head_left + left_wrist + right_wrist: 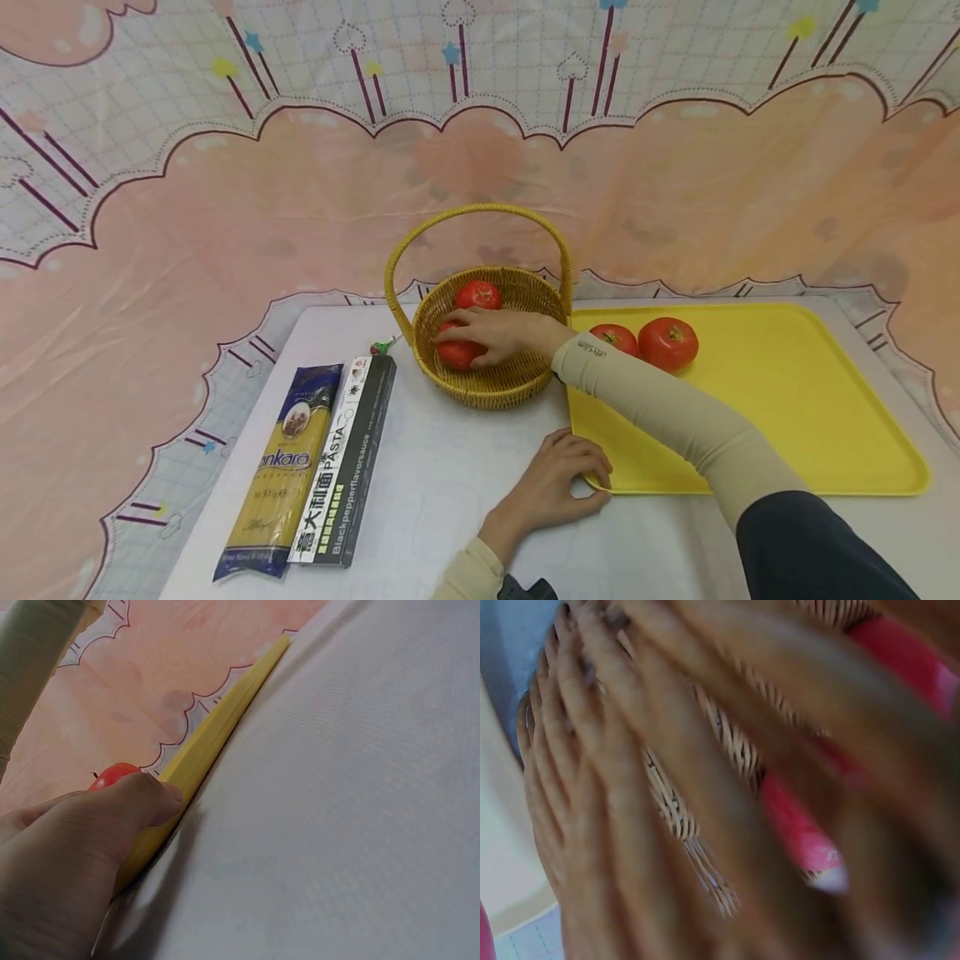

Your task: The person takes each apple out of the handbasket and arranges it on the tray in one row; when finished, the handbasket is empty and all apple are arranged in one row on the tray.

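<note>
My right hand (498, 332) grips a tomato (458, 355) in the basket (491, 397), apparently setting it down, while my left hand (553, 482) pinches the tray (795, 400) corner. Next likely calls for gentle release.

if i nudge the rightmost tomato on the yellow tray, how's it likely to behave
The rightmost tomato would probably roll or rock, since it is rounded, though its slightly squat shape may slow it. Pushed left, it could bump the neighbouring tomato close beside it. Its smooth-looking skin may feel a bit slippery.
</note>
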`<act>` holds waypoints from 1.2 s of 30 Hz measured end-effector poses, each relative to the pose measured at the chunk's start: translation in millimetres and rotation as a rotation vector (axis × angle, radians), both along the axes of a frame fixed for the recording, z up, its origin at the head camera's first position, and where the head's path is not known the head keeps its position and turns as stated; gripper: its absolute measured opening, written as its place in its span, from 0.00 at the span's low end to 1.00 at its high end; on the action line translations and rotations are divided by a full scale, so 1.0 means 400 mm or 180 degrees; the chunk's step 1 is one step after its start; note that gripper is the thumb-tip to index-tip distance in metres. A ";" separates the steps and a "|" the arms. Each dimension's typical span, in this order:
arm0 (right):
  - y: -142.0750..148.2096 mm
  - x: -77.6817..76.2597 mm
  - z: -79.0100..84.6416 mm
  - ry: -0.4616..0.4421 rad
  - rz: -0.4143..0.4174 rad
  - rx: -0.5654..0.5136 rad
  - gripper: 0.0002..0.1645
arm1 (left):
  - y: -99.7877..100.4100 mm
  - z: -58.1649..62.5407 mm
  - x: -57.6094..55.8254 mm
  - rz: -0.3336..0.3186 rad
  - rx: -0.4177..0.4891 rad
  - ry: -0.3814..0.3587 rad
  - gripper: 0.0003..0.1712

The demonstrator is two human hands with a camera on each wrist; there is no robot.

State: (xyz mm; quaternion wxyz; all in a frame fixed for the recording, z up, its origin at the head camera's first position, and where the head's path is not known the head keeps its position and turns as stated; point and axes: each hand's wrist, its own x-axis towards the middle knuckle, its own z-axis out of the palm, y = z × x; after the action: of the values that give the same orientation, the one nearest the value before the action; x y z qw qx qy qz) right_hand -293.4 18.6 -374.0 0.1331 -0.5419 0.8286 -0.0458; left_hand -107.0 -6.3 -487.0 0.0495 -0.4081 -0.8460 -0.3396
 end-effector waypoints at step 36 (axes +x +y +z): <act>0.034 0.010 0.000 -0.0100 -0.0210 -0.0407 0.36 | -0.002 0.004 0.003 -0.0023 -0.0005 0.0135 0.04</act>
State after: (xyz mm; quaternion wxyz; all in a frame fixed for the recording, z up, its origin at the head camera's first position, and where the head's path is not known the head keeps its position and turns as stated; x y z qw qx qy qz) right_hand -289.2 32.2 -373.9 0.1096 -0.5209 0.8392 -0.1116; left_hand -105.8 -7.3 -485.2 0.0658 -0.4183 -0.8435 -0.3304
